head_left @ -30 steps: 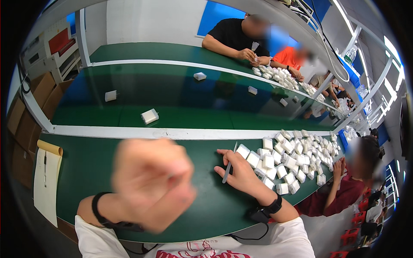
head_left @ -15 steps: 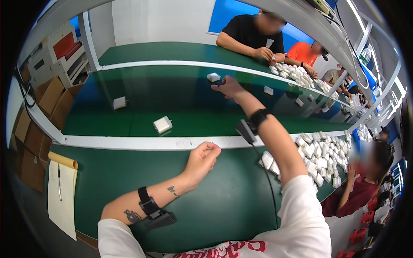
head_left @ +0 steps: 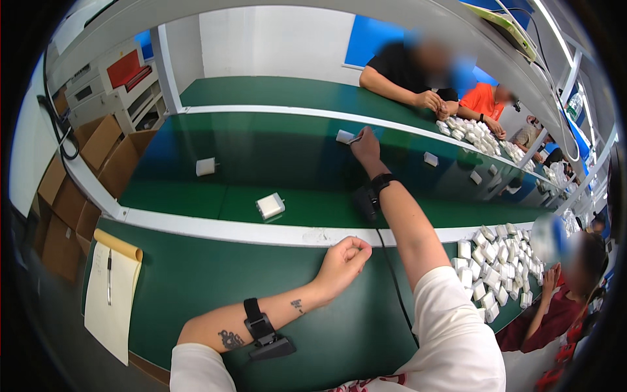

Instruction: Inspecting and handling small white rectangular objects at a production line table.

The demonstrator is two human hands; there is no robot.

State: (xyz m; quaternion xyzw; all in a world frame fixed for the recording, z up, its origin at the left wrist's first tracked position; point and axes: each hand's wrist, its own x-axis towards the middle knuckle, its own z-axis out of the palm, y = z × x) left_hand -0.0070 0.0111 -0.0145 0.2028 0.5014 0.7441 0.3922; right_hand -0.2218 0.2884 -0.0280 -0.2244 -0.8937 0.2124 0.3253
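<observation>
My right arm is stretched out over the dark green belt, and a black strapped device sits at that wrist. At the far side of the belt, my right hand [head_left: 367, 146] has its fingers pinched at the right end of a white plug adapter [head_left: 344, 136]. The adapter lies low, at belt level. My left hand [head_left: 345, 264] hovers over the near green table, by the white rail. Its fingers are curled together, and nothing shows in them. Two more adapters lie on the belt: a nearer one [head_left: 270, 206] and one farther left [head_left: 206, 167].
A pile of white adapters [head_left: 499, 264] covers the table's right side. A yellow-topped notepad [head_left: 114, 294] with a pen lies at the left. A white rail [head_left: 261, 234] divides table from belt. Cardboard boxes [head_left: 62, 251] stand left. Co-workers sit across and at right.
My right hand has closed in on the far adapter, its fingers now at the adapter's end. My left hand stays curled near the rail. The whole view has shifted a little.
</observation>
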